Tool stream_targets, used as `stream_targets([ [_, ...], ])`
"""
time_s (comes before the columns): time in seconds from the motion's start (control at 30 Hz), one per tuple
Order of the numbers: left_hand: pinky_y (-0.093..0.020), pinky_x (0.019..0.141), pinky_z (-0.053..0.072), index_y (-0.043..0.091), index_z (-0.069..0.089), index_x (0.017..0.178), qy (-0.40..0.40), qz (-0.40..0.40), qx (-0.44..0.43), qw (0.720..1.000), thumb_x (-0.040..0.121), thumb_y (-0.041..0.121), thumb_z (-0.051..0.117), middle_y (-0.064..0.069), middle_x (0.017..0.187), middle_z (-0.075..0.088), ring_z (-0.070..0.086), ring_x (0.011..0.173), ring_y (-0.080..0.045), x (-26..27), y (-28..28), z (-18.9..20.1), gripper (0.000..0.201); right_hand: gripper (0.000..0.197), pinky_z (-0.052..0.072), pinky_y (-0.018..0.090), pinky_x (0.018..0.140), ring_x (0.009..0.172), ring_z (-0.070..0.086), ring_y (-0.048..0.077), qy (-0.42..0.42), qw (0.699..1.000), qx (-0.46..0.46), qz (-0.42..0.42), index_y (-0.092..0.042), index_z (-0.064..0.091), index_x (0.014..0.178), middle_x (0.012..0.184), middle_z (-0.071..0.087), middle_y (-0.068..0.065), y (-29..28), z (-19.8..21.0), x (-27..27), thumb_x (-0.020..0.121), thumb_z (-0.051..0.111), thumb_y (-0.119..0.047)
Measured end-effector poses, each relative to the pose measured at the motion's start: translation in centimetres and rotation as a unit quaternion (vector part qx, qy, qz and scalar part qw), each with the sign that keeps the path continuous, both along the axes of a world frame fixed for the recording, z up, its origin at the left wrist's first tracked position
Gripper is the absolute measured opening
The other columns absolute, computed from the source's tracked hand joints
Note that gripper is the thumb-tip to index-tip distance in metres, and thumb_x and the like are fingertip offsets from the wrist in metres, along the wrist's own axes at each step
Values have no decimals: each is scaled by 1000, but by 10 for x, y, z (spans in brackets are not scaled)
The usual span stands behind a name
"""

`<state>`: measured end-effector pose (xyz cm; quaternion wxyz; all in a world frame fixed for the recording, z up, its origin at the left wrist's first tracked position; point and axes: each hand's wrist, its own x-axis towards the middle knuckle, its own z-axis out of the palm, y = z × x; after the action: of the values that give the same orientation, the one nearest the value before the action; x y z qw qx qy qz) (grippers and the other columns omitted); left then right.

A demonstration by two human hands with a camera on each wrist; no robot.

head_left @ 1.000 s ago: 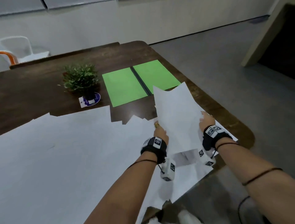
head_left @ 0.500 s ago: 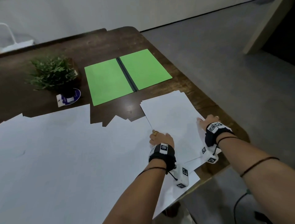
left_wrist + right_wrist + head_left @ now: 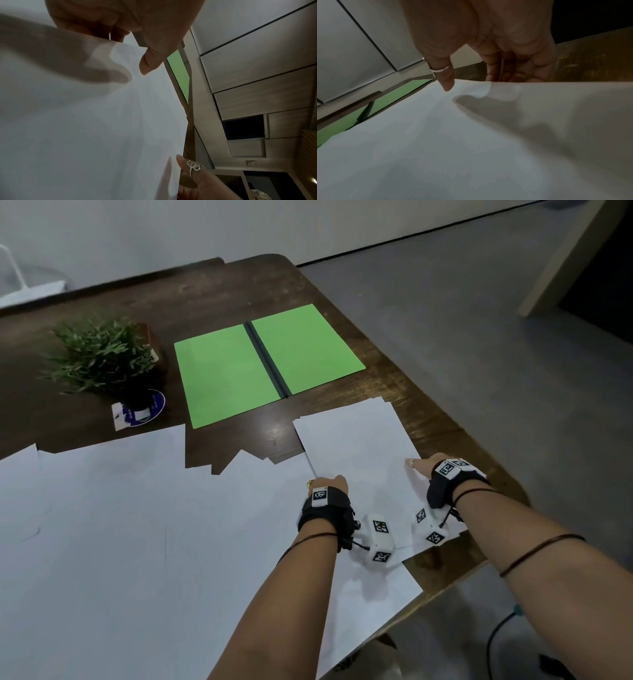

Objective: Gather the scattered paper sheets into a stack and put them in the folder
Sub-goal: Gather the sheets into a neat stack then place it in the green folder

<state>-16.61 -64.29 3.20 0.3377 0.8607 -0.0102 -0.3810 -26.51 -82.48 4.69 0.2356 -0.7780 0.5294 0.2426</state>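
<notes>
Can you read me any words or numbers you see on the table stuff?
No words or numbers can be read.
Blue and white card under the plant pot: print too blurred.
Wrist bands: only black and white square patterns.
Paper sheets and green folder: blank.

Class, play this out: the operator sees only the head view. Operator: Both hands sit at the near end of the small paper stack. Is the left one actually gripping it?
Observer: Yes. The left wrist view shows the left hand pinching the paper stack, thumb on top and fingers curled behind its edge.
Operator: And the right?
Observer: The right wrist view shows the right hand doing the same: thumb pressing on top, fingers tucked behind the sheet's edge.
</notes>
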Motion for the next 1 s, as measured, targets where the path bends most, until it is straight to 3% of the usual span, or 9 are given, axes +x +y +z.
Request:
stream_targets([
  [0.17, -29, 75, 40, 7, 59, 88, -16, -38, 3, 999, 89, 17, 42, -14, 99, 60, 51, 85, -30, 8, 1, -11, 19, 64, 38, 34, 83, 111, 53, 33, -29, 999, 19, -32, -8, 50, 129, 130, 55, 15, 6, -1, 9, 87, 50, -56],
  [0.23, -34, 86, 45, 5, 61, 105, -27, -34, -2, 999, 91, 16, 44, -17, 117, 59, 55, 102, -35, 8, -2, -17, 24, 60, 41, 35, 87, 115, 52, 33, -25, 999, 19, -20, -10, 47, 133, 134, 51, 14, 10, 1, 11, 88, 53, -49],
  [0.3, -34, 95, 42, -1, 48, 126, -30, -10, -11, 999, 95, 15, 46, -17, 129, 53, 52, 117, -34, 6, -3, -16, 35, 54, 42, 35, 95, 123, 48, 32, -21, 1000, 16, -5, -11, 43, 138, 141, 45, 12, 14, 1, 12, 90, 58, -33],
  [0.5, -29, 91, 39, 2, 39, 132, -69, 43, -94, 992, 95, 8, 45, -17, 126, 56, 54, 114, -31, 1, 1, -14, 39, 42, 43, 34, 87, 116, 54, 32, -188, 976, 2, -109, -2, 51, 122, 128, 56, 16, 18, -2, 12, 87, 64, -21],
  [0.67, -28, 97, 35, -6, 37, 135, -181, 84, -187, 962, 97, 8, 46, -24, 127, 51, 49, 120, -36, 12, 24, 12, 41, 28, 46, 32, 83, 97, 60, 24, -423, 893, -24, -152, -4, 56, 106, 105, 64, 10, 38, 9, 21, 83, 69, -11],
  [0.73, -26, 98, 30, -5, 32, 139, -241, 93, -218, 941, 97, 7, 45, -25, 128, 52, 50, 119, -34, 18, 39, 26, 46, 29, 42, 27, 81, 92, 57, 19, -499, 854, -12, -143, -3, 55, 109, 101, 61, 7, 54, 20, 29, 83, 68, -6],
  [0.83, -21, 94, 31, -6, 30, 140, -302, 120, -252, 912, 97, 4, 44, -9, 108, 59, 57, 96, -14, 29, 60, 48, 46, 40, 42, 24, 83, 96, 57, 16, -592, 790, 22, -156, -5, 53, 119, 104, 59, 2, 80, 33, 48, 82, 67, -2],
  [0.93, -19, 91, 33, -9, 43, 130, -374, 146, -282, 871, 96, 5, 47, -18, 115, 60, 57, 106, -23, 43, 77, 55, 37, 47, 47, 29, 90, 100, 60, 17, -648, 741, 57, -168, -8, 50, 125, 109, 61, 2, 102, 39, 64, 82, 68, -4],
  [1.0, -16, 90, 32, -5, 43, 130, -383, 149, -304, 860, 95, 8, 49, -8, 114, 57, 52, 105, -16, 48, 88, 60, 38, 49, 47, 32, 93, 102, 60, 17, -666, 722, 81, -171, -11, 49, 126, 109, 62, 1, 113, 40, 71, 82, 69, -5],
])
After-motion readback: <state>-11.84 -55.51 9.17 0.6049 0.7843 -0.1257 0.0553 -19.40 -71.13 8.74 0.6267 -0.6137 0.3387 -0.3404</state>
